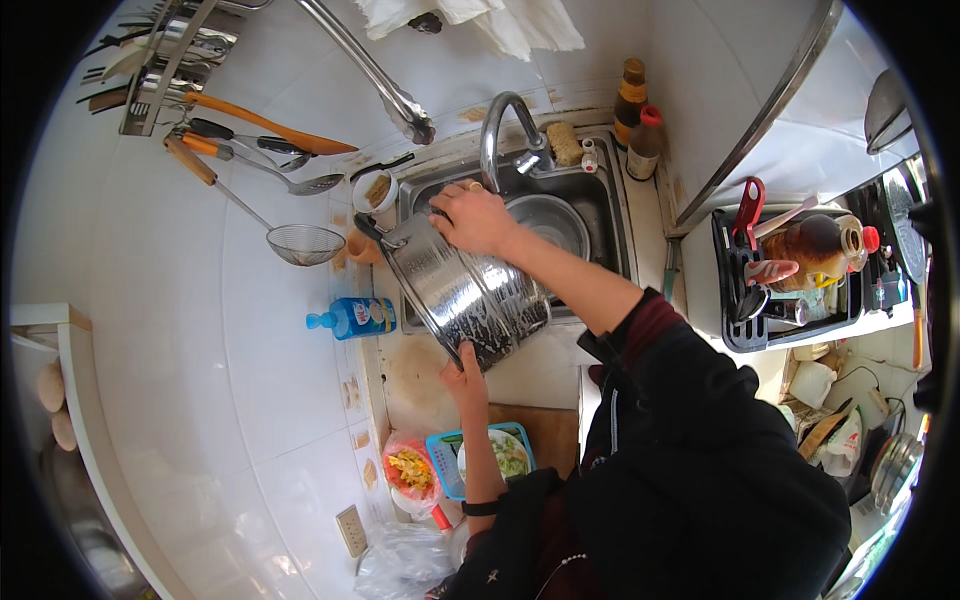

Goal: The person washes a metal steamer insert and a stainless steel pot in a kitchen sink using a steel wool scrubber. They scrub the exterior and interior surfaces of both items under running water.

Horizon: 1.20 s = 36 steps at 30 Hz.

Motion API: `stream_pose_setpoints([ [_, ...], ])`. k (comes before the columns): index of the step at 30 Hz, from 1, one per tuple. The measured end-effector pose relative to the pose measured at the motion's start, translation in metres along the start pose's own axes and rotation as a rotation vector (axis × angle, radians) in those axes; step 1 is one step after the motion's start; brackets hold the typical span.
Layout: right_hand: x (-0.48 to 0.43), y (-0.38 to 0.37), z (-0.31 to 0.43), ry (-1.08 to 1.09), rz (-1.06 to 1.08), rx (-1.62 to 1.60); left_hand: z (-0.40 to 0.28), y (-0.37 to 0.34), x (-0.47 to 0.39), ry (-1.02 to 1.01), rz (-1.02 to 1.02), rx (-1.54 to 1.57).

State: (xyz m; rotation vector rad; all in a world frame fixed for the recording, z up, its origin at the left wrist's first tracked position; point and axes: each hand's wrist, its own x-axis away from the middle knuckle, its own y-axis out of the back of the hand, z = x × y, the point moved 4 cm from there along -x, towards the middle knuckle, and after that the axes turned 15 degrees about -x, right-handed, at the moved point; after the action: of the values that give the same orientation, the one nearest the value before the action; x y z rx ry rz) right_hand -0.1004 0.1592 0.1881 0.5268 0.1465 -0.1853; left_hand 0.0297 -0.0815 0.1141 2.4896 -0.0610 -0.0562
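A large stainless steel pot [480, 289], its outside wet and streaked with suds, is tilted on its side over the left part of the sink [619, 217]. My left hand [466, 382] grips its rim at the lower end, thumb on the outer wall. Across the upper side of the pot lies my right hand [476, 217], its fingers bent near a black part; what they hold is partly hidden. A black side handle [369, 227] sticks out at the pot's upper left. Behind the right wrist, a round metal basin [555, 221] sits in the sink, beneath the curved faucet [491, 139].
A blue detergent bottle [364, 318] lies left of the pot. A sponge [564, 144] and two sauce bottles [643, 142] are behind the sink. Near my left forearm are a blue basket [442, 469] and a bowl of food [412, 472]. A strainer [306, 245] hangs at left.
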Motion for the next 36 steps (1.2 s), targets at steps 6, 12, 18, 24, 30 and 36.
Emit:
stream_pose_setpoints([
  [6, 0.049, 0.001, 0.004, 0.230, -0.292, -0.064, -0.068, 0.006, -0.030, 0.046, -0.057, 0.000],
  [12, 0.112, -0.004, 0.030, 0.382, -0.335, 0.012, -0.079, 0.013, -0.038, -0.129, -0.193, -0.052],
  [18, 0.042, 0.002, 0.027, 0.247, -0.027, -0.067, -0.069, 0.014, 0.014, 0.020, -0.178, -0.041],
  [24, 0.005, -0.002, 0.016, 0.107, 0.113, 0.000, -0.072, 0.008, 0.017, -0.093, -0.278, -0.119],
  [30, 0.108, -0.003, 0.056, 0.473, -0.044, -0.083, -0.066, 0.001, 0.030, -0.123, -0.287, -0.130],
  [36, -0.037, -0.023, 0.042, -0.022, 0.464, 0.053, -0.068, -0.001, 0.024, -0.123, -0.229, -0.145],
])
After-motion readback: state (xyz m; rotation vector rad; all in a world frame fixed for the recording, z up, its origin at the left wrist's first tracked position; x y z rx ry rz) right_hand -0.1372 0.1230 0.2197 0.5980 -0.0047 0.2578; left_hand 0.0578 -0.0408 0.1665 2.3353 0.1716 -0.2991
